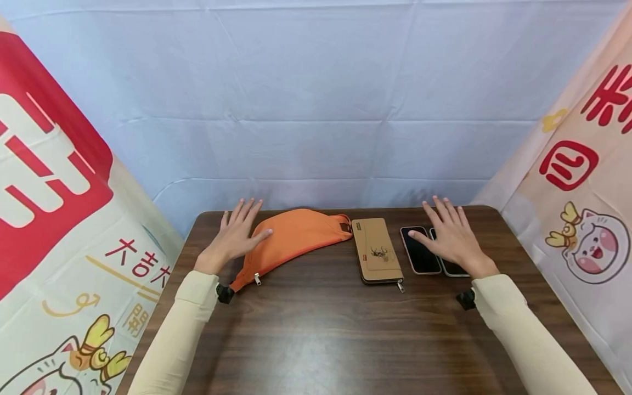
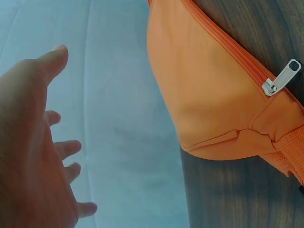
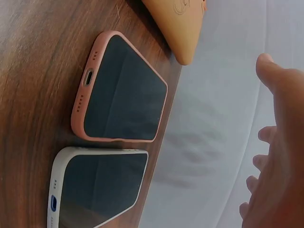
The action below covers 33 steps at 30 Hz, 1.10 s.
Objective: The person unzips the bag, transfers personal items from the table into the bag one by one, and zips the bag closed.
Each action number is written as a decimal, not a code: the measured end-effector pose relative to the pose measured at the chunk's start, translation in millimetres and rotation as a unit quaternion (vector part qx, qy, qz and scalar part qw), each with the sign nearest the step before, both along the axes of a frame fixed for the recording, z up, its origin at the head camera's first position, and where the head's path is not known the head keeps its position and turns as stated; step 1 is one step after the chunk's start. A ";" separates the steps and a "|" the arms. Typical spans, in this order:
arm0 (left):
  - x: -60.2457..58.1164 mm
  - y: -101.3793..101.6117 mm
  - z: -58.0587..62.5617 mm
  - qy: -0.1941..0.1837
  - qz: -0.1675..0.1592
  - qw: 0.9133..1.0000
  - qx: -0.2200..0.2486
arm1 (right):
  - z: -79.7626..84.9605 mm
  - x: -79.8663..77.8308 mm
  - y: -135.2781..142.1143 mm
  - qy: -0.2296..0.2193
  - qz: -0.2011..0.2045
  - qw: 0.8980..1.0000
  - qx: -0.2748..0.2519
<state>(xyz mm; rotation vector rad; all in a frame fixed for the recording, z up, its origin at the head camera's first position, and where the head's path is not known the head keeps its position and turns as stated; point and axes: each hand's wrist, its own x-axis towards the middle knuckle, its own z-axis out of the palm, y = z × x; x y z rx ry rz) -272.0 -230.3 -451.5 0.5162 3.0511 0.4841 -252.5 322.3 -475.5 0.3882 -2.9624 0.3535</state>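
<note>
My left hand (image 1: 234, 236) hovers with spread fingers over the left end of an orange waist bag (image 1: 296, 237). In the left wrist view the bag (image 2: 204, 85) shows its zipper with a white metal pull (image 2: 281, 78), and the hand (image 2: 33, 152) is apart from it. Over at the right, my right hand (image 1: 456, 241) is held above two phones with its fingers spread, touching nothing. One phone has a pink case (image 3: 124, 90); the other, partly hidden by the hand in the head view, has a white case (image 3: 102, 185). Both screens are dark.
Between the bag and the phones lies a tan zip wallet (image 1: 377, 249) with a dark printed design. Everything rests on a dark wooden table (image 1: 316, 334). A pale cloth (image 1: 306, 109) hangs behind it, and printed cloths (image 1: 587, 219) hang at both sides.
</note>
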 end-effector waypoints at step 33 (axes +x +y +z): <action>5.6 -17.6 -5.9 -0.014 -0.005 0.994 0.105 | 2.5 0.5 -40.7 0.022 0.014 0.999 -0.024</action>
